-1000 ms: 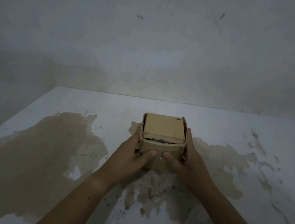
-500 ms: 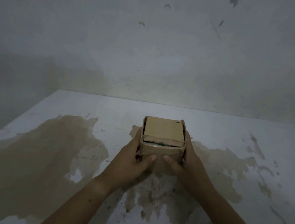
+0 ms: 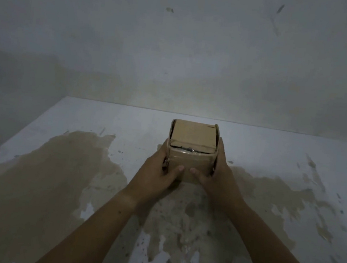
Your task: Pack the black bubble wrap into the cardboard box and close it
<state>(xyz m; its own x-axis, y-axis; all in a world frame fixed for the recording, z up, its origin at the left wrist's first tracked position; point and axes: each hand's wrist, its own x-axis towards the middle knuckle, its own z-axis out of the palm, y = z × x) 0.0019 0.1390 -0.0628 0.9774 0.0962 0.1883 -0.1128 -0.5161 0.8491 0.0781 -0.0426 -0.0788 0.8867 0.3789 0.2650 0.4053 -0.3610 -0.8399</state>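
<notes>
A small brown cardboard box (image 3: 193,135) stands on the white stained table (image 3: 125,126), its top flaps folded down. A thin dark strip of the black bubble wrap (image 3: 184,148) shows in the gap under the front edge of the top flap; the remainder is hidden inside. My left hand (image 3: 159,173) grips the box's left side, thumb on the front face. My right hand (image 3: 217,177) grips the right side, fingers along the wall and thumb on the front face. The two thumbs nearly meet.
The table has large brown patches where the white coating has worn away. A grey wall (image 3: 176,56) rises right behind the table's far edge, a short way beyond the box. The table's left edge runs diagonally at the left.
The box and both hands have shifted slightly away from me toward the wall. The grip on the box is unchanged.
</notes>
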